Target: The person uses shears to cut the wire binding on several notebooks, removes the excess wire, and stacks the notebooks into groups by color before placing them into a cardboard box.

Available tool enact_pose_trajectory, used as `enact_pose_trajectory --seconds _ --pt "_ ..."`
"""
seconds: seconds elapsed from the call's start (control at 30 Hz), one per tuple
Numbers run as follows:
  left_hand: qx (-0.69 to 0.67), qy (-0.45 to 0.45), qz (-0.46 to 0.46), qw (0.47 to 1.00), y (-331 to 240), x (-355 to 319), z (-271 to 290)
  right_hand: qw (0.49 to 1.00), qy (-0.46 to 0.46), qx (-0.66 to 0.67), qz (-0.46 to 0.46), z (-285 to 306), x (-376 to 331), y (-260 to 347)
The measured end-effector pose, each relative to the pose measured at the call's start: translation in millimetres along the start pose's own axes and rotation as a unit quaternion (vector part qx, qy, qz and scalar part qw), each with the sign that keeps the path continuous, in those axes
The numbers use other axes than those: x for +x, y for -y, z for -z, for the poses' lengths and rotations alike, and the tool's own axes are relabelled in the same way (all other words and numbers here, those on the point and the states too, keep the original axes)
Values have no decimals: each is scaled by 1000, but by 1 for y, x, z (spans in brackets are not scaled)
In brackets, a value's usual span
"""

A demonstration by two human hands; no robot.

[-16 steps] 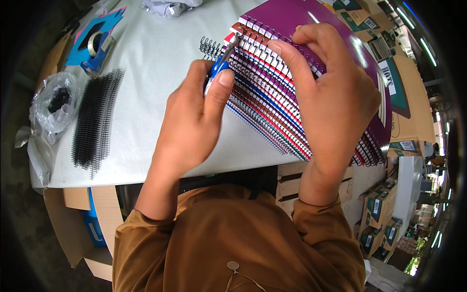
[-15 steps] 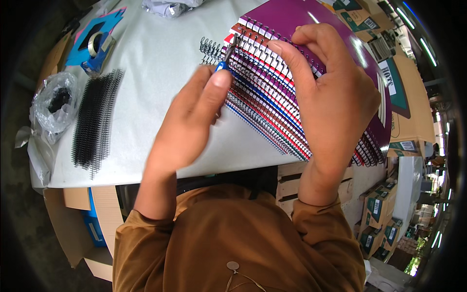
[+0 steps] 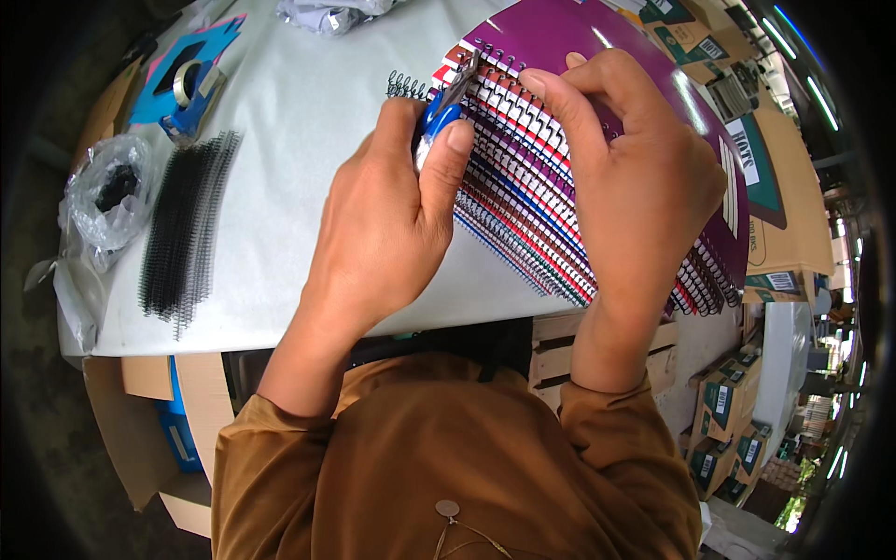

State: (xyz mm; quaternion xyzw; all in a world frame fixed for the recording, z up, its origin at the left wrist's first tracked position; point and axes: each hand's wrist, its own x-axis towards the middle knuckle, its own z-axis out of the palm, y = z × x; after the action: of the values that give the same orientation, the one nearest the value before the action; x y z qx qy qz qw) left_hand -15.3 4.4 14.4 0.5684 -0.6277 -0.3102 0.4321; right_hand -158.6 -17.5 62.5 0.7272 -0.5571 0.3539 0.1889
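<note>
My left hand (image 3: 392, 205) is closed around blue-handled pliers (image 3: 446, 107). Their metal jaws reach the far-left end of the black coil along the top purple notebook's edge. My right hand (image 3: 644, 159) is curled at that same notebook (image 3: 560, 28), thumb and fingers at its bound edge; part of the grip is hidden behind the hand. Beneath lies a fanned stack of spiral-bound notebooks (image 3: 523, 215), their page edges striped white, red, blue and brown. Loose coil ends (image 3: 406, 86) stick out left of the stack.
A bundle of black plastic coils (image 3: 187, 229) lies on the white-covered table (image 3: 289, 215) at left. Beside it are a clear plastic bag (image 3: 107, 196) and a blue tape dispenser (image 3: 193, 103). Cardboard boxes (image 3: 793, 205) stand at right; an open carton (image 3: 131, 429) sits below the table's left edge.
My left hand has moved up and right with the pliers, bringing their jaws further along the purple notebook's coil end. My right hand has shifted only slightly.
</note>
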Motion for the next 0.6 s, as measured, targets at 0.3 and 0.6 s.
enact_pose_trajectory --seconds 0.3,0.6 --pt "295 -87 62 949 171 -34 17 954 -227 189 -49 59 -36 -59" --pt "223 -109 -427 870 10 7 -12 692 -76 636 -333 -6 -51 -284"
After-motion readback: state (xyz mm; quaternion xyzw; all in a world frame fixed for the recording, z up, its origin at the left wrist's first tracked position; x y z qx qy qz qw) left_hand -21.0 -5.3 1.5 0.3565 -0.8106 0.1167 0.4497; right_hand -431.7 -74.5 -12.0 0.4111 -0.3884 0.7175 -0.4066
